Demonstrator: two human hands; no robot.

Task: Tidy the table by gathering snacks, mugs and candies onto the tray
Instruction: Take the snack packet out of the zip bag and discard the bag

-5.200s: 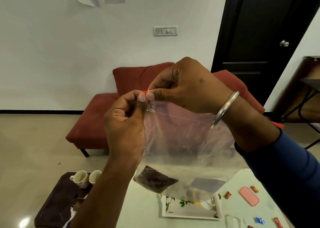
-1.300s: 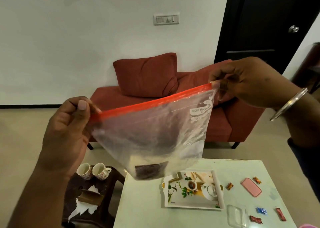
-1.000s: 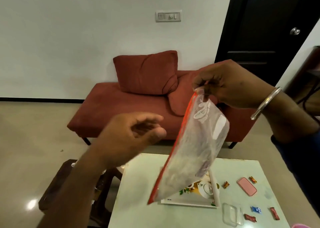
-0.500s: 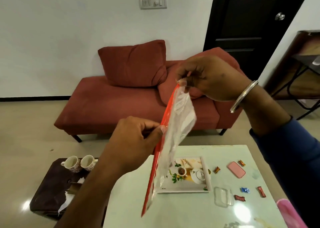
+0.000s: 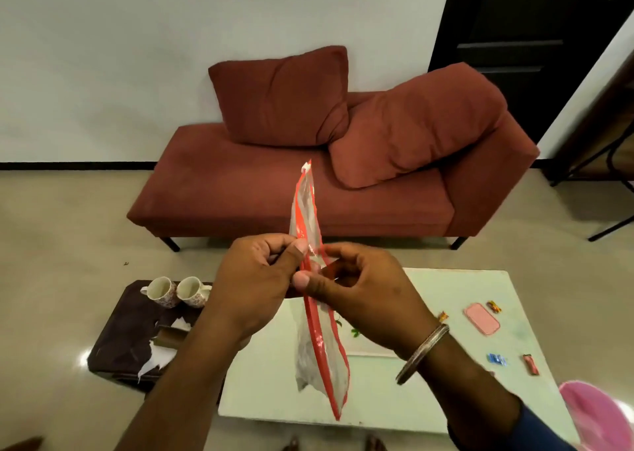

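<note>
Both hands, left hand (image 5: 254,279) and right hand (image 5: 360,289), pinch the zip bag (image 5: 317,344) at its red seal; I would press along it evenly.

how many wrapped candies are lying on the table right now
4: an orange candy beside the right wrist, another candy past the pink lid, a blue candy and a red candy nearer. Hands may hide more.
</note>
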